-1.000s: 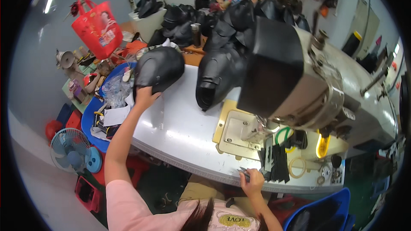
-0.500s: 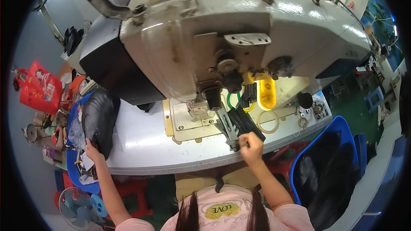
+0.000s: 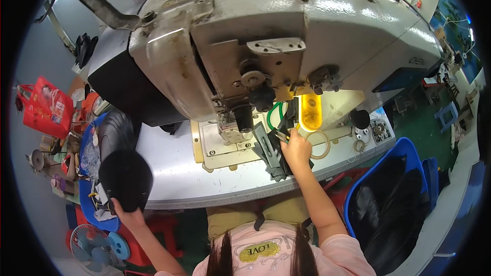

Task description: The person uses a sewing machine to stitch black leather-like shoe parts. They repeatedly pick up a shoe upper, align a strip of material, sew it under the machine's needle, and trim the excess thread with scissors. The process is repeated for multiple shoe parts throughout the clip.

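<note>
My left hand (image 3: 130, 219) grips the lower edge of a rounded black leather-like piece (image 3: 126, 179), raised over the table's left end. Behind it lies more glossy black material (image 3: 116, 130). My right hand (image 3: 297, 149) is closed at the pile of dark strips (image 3: 271, 161), right of the sewing machine's needle area. A small metal-tipped tool (image 3: 281, 136) sticks out from its fingers; its exact kind cannot be made out. Beside the hand, a grey slotted strip (image 3: 266, 143) rests on the pile. The sewing machine (image 3: 245, 36) looms above, its presser area (image 3: 231, 135) over the metal plate.
A yellow lit lamp (image 3: 310, 112), a green ring (image 3: 274, 115) and a tan ring (image 3: 320, 144) are near the machine's arm. Blue tubs (image 3: 353, 194) flank the white table (image 3: 174, 174); the right one holds black pieces. A fan (image 3: 92, 248) stands at lower left.
My left hand has lifted a black piece off the stack and drawn it nearer. My right hand has moved farther up the strips, and a metal-tipped tool now shows in it.
</note>
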